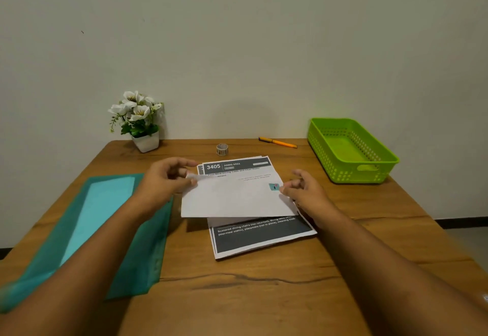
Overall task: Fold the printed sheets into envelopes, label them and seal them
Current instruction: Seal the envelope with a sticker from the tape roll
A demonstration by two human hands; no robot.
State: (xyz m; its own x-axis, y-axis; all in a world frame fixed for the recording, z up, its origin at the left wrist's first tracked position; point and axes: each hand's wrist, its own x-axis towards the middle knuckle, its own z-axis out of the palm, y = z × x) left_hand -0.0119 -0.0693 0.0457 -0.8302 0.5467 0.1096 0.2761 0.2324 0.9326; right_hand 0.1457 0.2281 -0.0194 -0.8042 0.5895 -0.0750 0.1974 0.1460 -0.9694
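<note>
Top printed sheet (237,168) header: "3405", "DINING AREA"

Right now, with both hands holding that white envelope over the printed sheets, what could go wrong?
1. The envelope is pinched only at its two ends by the left hand and right hand, so it may sag or crease.
2. The printed sheets beneath lie fanned, not squared; one may slide when picked up.
3. The tape roll and pen sit behind the stack, so reaching may disturb it.

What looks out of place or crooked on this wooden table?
Only slightly: the stack of printed sheets lies askew, its edges fanned. Both hands, left hand and right hand, hold the white envelope above it.
</note>
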